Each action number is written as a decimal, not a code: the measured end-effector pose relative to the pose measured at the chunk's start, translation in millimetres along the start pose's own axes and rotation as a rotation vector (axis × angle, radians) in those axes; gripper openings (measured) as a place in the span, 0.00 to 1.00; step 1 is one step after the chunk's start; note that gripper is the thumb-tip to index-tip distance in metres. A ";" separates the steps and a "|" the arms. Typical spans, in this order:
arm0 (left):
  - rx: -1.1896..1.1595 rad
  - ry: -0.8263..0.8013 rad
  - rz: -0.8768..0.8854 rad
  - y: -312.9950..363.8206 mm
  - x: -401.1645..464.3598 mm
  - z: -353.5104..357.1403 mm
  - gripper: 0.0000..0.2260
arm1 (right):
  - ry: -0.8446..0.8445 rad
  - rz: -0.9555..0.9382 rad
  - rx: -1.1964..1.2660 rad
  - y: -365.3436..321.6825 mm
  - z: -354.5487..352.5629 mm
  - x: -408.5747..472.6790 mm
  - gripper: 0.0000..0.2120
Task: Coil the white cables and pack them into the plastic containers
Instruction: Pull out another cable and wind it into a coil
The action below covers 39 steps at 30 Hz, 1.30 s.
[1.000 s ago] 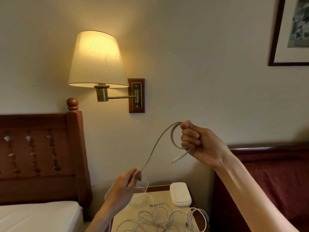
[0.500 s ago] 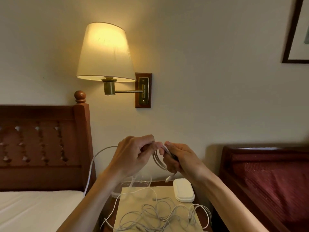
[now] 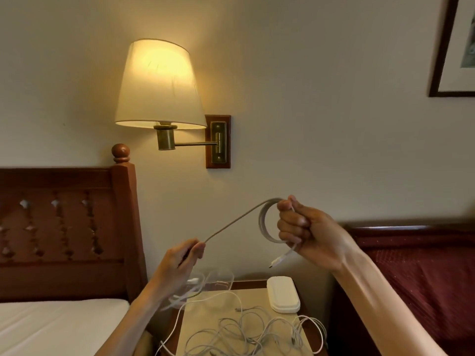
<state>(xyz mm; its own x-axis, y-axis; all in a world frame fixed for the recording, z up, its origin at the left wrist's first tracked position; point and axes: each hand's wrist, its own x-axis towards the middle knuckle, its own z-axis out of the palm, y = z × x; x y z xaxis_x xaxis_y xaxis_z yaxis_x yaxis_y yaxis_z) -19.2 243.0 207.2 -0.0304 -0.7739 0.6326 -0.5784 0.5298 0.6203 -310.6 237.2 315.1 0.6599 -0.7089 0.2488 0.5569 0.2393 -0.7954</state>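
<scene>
Since half a second ago the hands, then meeting at the coil, have separated. The left hand (image 3: pixel 183 255) has dropped down and away to the left, drawing a straight run of the white cable (image 3: pixel 232 222) taut between them.

Right hand (image 3: pixel 305 228): raised, fingers curled tight round a small coil (image 3: pixel 264 222) of two or three loops. The connector end (image 3: pixel 279 260) hangs free just below its knuckles.

Left hand: lower, forearm angled up from the bottom edge, thumb and fingertips pinching the cable. The slack falls behind the wrist toward the table (image 3: pixel 205 317).

Below both hands, loose white cables (image 3: pixel 257 332) lie tangled on the table. A closed white container (image 3: pixel 282 294) sits under the right hand. A clear container (image 3: pixel 218 280) sits just beyond the left wrist; its contents are unclear.
</scene>
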 end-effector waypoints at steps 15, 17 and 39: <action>0.679 -0.087 0.528 115.1 15.6 -1.7 0.17 | 0.035 -0.191 -1.182 59.8 -0.8 13.2 0.18; 0.668 -0.041 0.572 100.9 24.2 -4.8 0.19 | 0.008 -0.094 -1.007 55.5 1.7 12.6 0.19; 0.461 -0.594 -0.007 63.1 -3.6 40.2 0.19 | 0.126 -0.173 -0.605 7.1 0.6 19.9 0.16</action>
<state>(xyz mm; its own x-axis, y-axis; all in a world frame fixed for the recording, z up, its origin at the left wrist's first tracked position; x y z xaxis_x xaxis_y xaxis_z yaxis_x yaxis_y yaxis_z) -88.3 265.3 225.4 -0.3847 -0.9031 0.1911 -0.8590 0.4260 0.2841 -293.2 225.1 314.7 0.5008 -0.7852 0.3642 0.2427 -0.2765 -0.9299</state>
